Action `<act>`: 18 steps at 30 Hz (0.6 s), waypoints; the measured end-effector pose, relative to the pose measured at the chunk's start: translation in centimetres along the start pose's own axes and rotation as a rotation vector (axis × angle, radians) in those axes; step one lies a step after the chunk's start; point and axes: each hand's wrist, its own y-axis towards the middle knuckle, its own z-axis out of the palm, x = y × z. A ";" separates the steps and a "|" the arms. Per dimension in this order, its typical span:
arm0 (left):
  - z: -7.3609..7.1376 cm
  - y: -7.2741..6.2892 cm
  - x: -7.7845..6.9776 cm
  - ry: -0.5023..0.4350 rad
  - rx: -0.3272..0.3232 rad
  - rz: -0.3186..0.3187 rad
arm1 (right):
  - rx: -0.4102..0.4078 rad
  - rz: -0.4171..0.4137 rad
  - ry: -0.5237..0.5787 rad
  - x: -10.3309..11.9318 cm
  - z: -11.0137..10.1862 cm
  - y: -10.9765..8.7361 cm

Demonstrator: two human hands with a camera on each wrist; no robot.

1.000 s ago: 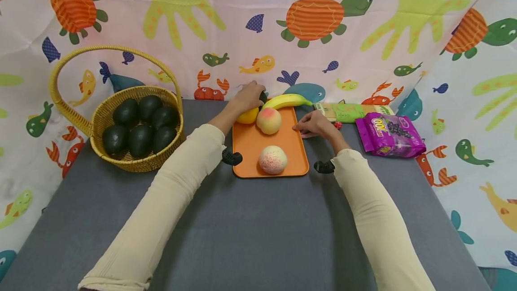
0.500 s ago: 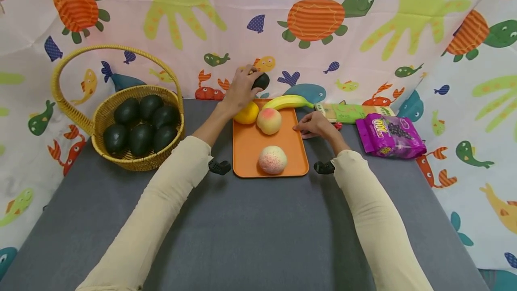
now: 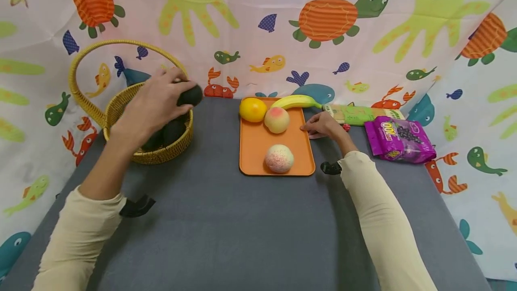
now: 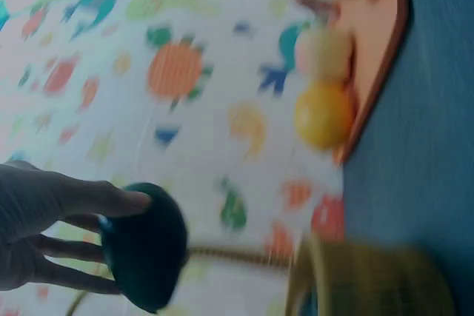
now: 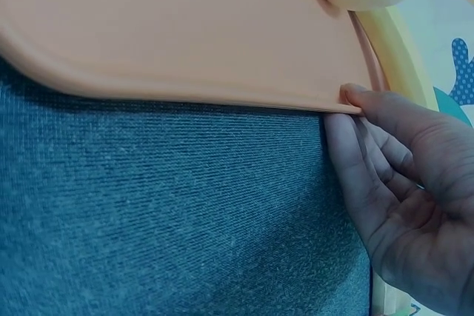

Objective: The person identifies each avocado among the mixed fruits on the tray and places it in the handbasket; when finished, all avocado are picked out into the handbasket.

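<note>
My left hand (image 3: 155, 102) grips a dark green avocado (image 3: 190, 95) above the yellow wicker basket (image 3: 171, 151); the left wrist view shows the avocado (image 4: 146, 249) between thumb and fingers, slightly blurred. More avocados (image 3: 174, 130) lie inside the basket, partly hidden behind the hand. At the right rim of the orange tray (image 3: 254, 149), my right hand (image 3: 325, 127) pinches the edge between thumb and fingers, as the right wrist view of that hand (image 5: 415, 175) makes plain. On the tray are a yellow-orange round fruit (image 3: 253, 110), a banana (image 3: 296, 101) and two peaches (image 3: 277, 120).
Right of the tray lie a long green packet (image 3: 363, 115) and a purple packet (image 3: 400, 139) with grapes pictured on it. The basket's tall handle (image 3: 81, 91) arches up at the left. A printed cloth (image 3: 323, 66) hangs behind the grey table (image 3: 242, 228).
My left hand has lifted the avocado from the tray's back left corner and carried it left, over the basket. The right hand keeps its hold on the tray's edge. The head view has shifted slightly.
</note>
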 end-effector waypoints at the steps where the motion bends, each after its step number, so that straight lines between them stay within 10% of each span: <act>1: -0.6 -1.3 0.8 0.010 0.016 -0.034 | 0.000 -0.001 0.002 0.0 0.0 -0.1; 9: 1.6 -8.2 7.0 -0.016 0.175 -0.206 | -0.018 0.015 -0.012 -0.2 -1.1 -1.0; 18: 4.1 -9.4 9.4 -0.116 0.410 -0.177 | -0.018 0.015 0.002 -0.1 -0.4 -0.5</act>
